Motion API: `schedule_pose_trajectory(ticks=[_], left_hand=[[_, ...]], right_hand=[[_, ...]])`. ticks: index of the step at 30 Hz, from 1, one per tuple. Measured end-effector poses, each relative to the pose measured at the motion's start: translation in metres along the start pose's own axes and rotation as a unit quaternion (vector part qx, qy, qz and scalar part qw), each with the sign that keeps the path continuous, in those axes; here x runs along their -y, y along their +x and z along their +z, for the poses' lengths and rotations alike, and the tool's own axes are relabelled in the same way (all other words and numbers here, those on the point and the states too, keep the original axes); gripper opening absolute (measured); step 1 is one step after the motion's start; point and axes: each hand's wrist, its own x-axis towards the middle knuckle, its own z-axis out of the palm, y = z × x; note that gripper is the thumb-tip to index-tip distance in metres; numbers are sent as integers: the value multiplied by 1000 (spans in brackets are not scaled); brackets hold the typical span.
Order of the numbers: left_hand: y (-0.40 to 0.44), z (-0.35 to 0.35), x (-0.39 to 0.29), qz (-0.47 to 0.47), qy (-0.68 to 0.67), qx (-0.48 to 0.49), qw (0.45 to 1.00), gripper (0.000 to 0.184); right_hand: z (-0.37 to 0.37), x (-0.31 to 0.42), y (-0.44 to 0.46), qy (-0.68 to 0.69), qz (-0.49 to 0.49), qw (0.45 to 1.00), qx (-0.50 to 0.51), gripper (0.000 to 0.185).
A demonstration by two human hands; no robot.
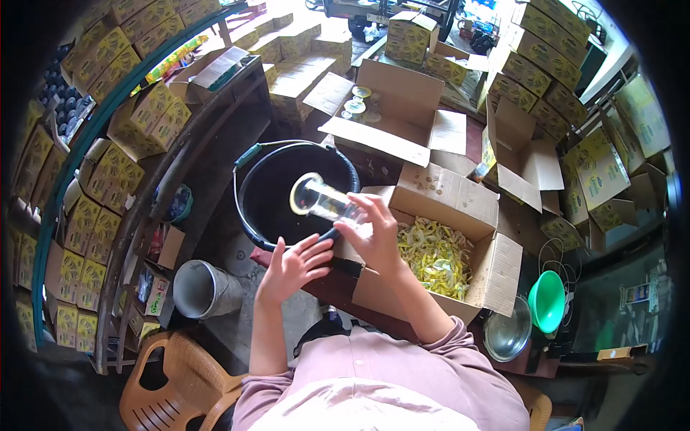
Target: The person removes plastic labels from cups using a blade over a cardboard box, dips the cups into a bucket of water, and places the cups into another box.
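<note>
My right hand [374, 233] grips a clear plastic jar [327, 201] with a yellowish rim, held tilted so that its mouth faces left. Below the jar is a black bucket [257, 197], its wire handle folded to the back with a green grip. My left hand [293, 267] is open, fingers spread, palm toward the jar, by the bucket's front rim; it holds nothing. To the right of my right hand, an open cardboard box [456, 197] holds a heap of yellow and clear film pieces [435, 258]. Whether the jar contains anything is hard to see.
Another open carton [399, 97] behind holds several clear jars [354, 108]. A grey bucket [205, 289] and a brown plastic chair [180, 381] stand at left. A green bowl [546, 302] and metal bowl [507, 334] lie at right. Stacked yellow cartons [90, 248] fill the left shelves.
</note>
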Motion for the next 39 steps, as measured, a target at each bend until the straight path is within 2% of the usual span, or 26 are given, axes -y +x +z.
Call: schedule_pose_trajectory(ticks=[2,4,6,8,12,14,15,18,22,23,25,27,30,32,34,35,38,39], left_hand=[[-32,-32,-14,27,132,22,991,63],[-67,-52,-36,96,164,-24,981,57],[-99,-62,-58,197,154,-108,962,48],[-127,-71,-76,312,141,-206,917,42],[-165,-88,-112,441,158,-393,792,37],[-182,-100,-126,501,145,-397,755,31],[-186,-98,-130,522,152,-407,734,31],[-196,-87,-145,576,178,-457,654,30],[-200,-77,-158,610,199,-458,615,32],[-196,-77,-160,614,195,-458,613,32],[-191,-77,-160,618,186,-460,610,32],[-184,-81,-159,607,188,-437,636,31],[-171,-81,-155,588,180,-431,661,30],[-166,-89,-156,574,179,-399,693,29],[-154,-85,-156,568,169,-406,695,28],[-146,-83,-156,566,160,-408,698,27],[-127,-80,-150,547,150,-406,717,27],[-122,-88,-149,542,151,-390,729,27]], right_hand=[[2,-9,1,-39,-16,998,44,42],[2,-20,1,-53,3,987,154,41],[4,-17,3,-52,-21,997,50,40],[5,-18,4,-73,-24,995,68,38],[9,-16,0,-103,-36,990,93,35],[10,-11,-2,-98,-38,991,87,34],[9,-12,-3,-115,-7,981,154,34],[10,-16,-6,-114,-55,991,37,35],[8,-18,-9,-116,-31,987,103,36],[10,-17,-10,-118,-50,991,37,35],[10,-13,-9,-111,-14,990,84,35],[10,-12,-11,-126,-6,983,134,36],[9,-3,-11,-111,-51,992,-32,36],[8,-6,-13,-124,-49,991,16,37],[7,-14,-15,-126,-28,988,81,38],[6,-11,-16,-136,-41,990,20,38],[3,-12,-16,-127,-52,991,-5,38],[1,-18,-17,-111,22,987,110,36]])
